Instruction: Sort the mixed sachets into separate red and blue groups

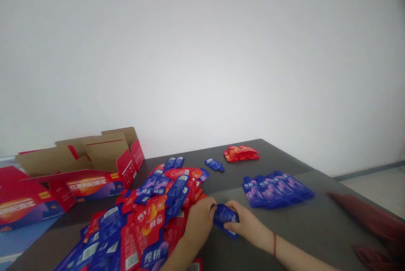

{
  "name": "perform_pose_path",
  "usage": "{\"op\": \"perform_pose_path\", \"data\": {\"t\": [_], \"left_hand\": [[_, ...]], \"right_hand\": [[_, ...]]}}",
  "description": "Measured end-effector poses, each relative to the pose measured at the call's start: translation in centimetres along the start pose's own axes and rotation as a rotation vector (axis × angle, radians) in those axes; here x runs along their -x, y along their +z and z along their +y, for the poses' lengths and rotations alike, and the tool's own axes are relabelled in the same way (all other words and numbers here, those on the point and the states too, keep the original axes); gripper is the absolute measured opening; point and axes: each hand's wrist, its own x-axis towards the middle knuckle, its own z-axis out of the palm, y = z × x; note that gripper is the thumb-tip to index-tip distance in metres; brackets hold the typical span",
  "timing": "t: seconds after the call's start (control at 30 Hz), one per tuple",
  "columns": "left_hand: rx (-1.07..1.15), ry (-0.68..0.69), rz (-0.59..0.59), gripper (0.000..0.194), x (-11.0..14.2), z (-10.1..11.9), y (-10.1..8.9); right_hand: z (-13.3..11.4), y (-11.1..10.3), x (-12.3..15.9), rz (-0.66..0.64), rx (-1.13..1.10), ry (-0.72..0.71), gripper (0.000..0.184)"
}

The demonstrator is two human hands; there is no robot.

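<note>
A blue pouch (pixel 225 217) is held between my two hands, just above the dark table at its near side. My left hand (pixel 202 214) pinches the pouch's left end, its fingertips partly hidden. On the other end, my right hand (pixel 243 221) grips with the thumb across the face; a red string circles that wrist. Left of my hands spreads a loose pile of red pouches (pixel 152 220) and blue pouches (pixel 110 222). Beyond my right hand lies an overlapping row of blue pouches (pixel 275 190).
Open red cardboard boxes (pixel 95 178) stand at the left. A stack of red pouches (pixel 241 153) lies near the table's far edge, with a single blue pouch (pixel 214 164) beside it. Dark red wrapping (pixel 367 212) sits at the right edge. A white wall (pixel 202 60) rises behind.
</note>
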Motion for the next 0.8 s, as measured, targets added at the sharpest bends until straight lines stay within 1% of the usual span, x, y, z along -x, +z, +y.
{"op": "perform_pose_path", "data": {"t": [0.07,0.1,0.17,0.23,0.27,0.33,0.37,0.43,0.53,0.63,0.73,0.8], "left_hand": [[0.110,0.004,0.065,0.022,-0.1,0.0,-0.2],[0.164,0.014,0.066,0.023,-0.2,0.0,-0.2],[0.253,0.066,0.029,0.027,-0.2,-0.3,0.0],[0.290,0.157,0.005,0.035,-0.1,-0.8,0.5],[0.283,0.203,0.002,0.039,0.0,-1.1,0.8],[0.219,0.271,-0.011,0.043,0.2,-1.9,1.3],[0.178,0.294,-0.033,0.043,0.3,-2.2,1.5],[0.088,0.323,-0.103,0.043,0.7,-2.6,1.7],[-0.045,0.316,-0.218,0.047,1.3,-2.2,1.6],[-0.133,0.249,-0.315,0.052,2.1,-0.8,1.6],[-0.165,0.168,-0.386,0.076,2.7,0.6,1.9],[-0.177,0.131,-0.421,0.084,2.9,1.1,1.9]], "right_hand": [[0.4,-0.9,0.7,-0.063,-0.092,-0.018,0.035],[0.5,-1.4,1.1,-0.080,-0.093,-0.041,0.033],[0.9,-2.5,1.7,-0.054,-0.003,-0.115,0.034],[1.3,-3.1,2.4,-0.016,0.164,-0.222,0.039],[1.5,-3.2,2.6,-0.013,0.246,-0.272,0.042],[1.9,-2.9,3.1,-0.048,0.367,-0.339,0.048],[1.9,-2.7,3.3,-0.079,0.404,-0.349,0.051],[1.5,-2.2,3.6,-0.163,0.453,-0.323,0.056],[0.2,-2.0,4.1,-0.303,0.484,-0.249,0.063],[-1.0,-2.4,4.4,-0.382,0.456,-0.222,0.069],[-1.2,-2.9,4.6,-0.409,0.418,-0.212,0.078],[-0.8,-3.1,4.7,-0.418,0.413,-0.209,0.080]]}}
